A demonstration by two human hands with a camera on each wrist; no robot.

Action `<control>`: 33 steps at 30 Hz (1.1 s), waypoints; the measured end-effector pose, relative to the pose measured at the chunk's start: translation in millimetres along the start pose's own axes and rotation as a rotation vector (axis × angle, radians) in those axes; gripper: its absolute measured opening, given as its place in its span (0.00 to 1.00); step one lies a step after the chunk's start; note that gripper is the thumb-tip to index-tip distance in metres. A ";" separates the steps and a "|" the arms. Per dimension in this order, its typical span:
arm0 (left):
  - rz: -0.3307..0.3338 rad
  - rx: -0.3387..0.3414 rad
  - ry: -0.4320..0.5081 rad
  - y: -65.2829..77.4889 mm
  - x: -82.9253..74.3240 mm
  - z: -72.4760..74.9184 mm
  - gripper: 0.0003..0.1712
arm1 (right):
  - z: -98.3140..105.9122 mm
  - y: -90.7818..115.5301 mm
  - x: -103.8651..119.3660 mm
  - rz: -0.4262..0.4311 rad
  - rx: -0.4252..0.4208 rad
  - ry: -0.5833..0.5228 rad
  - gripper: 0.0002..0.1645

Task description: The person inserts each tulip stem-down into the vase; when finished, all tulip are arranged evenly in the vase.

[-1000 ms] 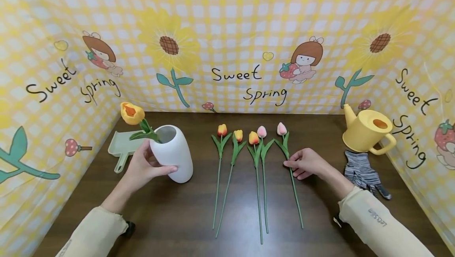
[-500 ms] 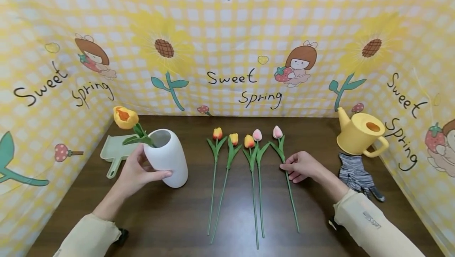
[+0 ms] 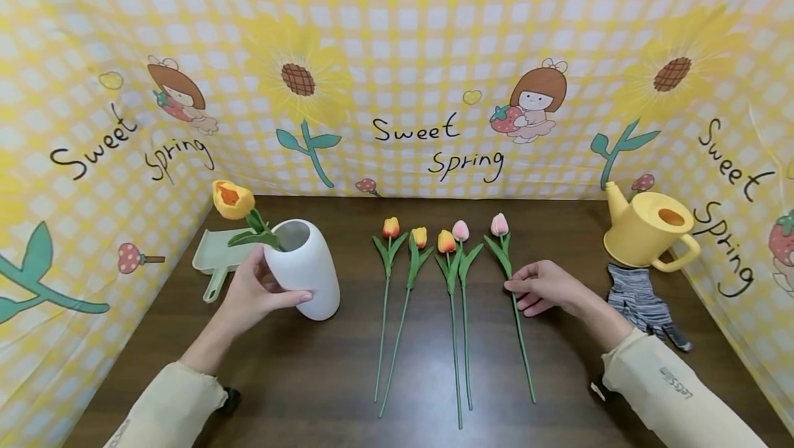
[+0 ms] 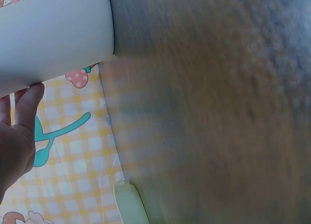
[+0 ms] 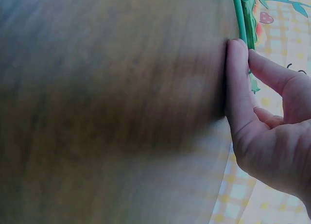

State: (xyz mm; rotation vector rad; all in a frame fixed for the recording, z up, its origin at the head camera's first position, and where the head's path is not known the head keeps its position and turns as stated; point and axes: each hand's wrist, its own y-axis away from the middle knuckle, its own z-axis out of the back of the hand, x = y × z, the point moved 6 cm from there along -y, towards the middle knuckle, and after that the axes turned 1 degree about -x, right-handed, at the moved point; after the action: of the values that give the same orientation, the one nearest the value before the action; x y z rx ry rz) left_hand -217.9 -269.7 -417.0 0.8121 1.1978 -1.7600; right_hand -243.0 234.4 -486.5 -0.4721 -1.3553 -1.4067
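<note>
My left hand (image 3: 251, 293) holds the white vase (image 3: 310, 276) from its left side, thumb across the front. A yellow-orange tulip (image 3: 233, 200) stands in the vase and leans left out of its mouth; its lower stem is hidden inside. In the left wrist view, fingertips touch the wall of the vase (image 4: 58, 34). My right hand (image 3: 546, 287) pinches the green stem of a pink tulip (image 3: 500, 225) just below its leaves. The right wrist view shows thumb and forefinger at that stem (image 5: 238, 12). Left of it lie a second pink tulip (image 3: 460, 230) and several red-yellow tulips (image 3: 446, 241).
A yellow watering can (image 3: 648, 231) stands at the back right, with a grey knitted glove (image 3: 639, 300) in front of it. A pale green dustpan (image 3: 214, 251) lies behind my left hand. Yellow checked cloth (image 3: 409, 76) walls the dark wooden table (image 3: 310, 379) at the back and sides.
The head view sways left and back. My right hand and the pink tulip have shifted slightly right, away from the other tulips. The left hand keeps its hold on the vase.
</note>
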 end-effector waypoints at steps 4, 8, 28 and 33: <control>-0.005 0.007 0.005 0.8 -0.7 -0.6 0.51 | 0.6 0.7 -2.4 0.005 0.021 -0.018 0.18; -0.001 0.006 0.004 1.8 -1.4 -0.8 0.51 | 1.1 3.6 -1.1 0.031 0.072 -0.022 0.19; -0.004 0.010 -0.007 1.8 -1.1 -1.8 0.51 | 14.3 19.1 16.2 0.052 0.134 -0.120 0.24; -0.008 0.011 0.000 0.9 -0.3 -1.6 0.51 | 14.1 22.0 23.0 0.067 0.156 -0.132 0.24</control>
State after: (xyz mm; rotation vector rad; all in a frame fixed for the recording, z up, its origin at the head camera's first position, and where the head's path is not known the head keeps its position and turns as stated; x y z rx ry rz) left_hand -216.9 -268.2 -417.7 0.8149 1.1939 -1.7742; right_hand -237.3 242.4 -453.1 -0.5099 -1.5289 -1.2217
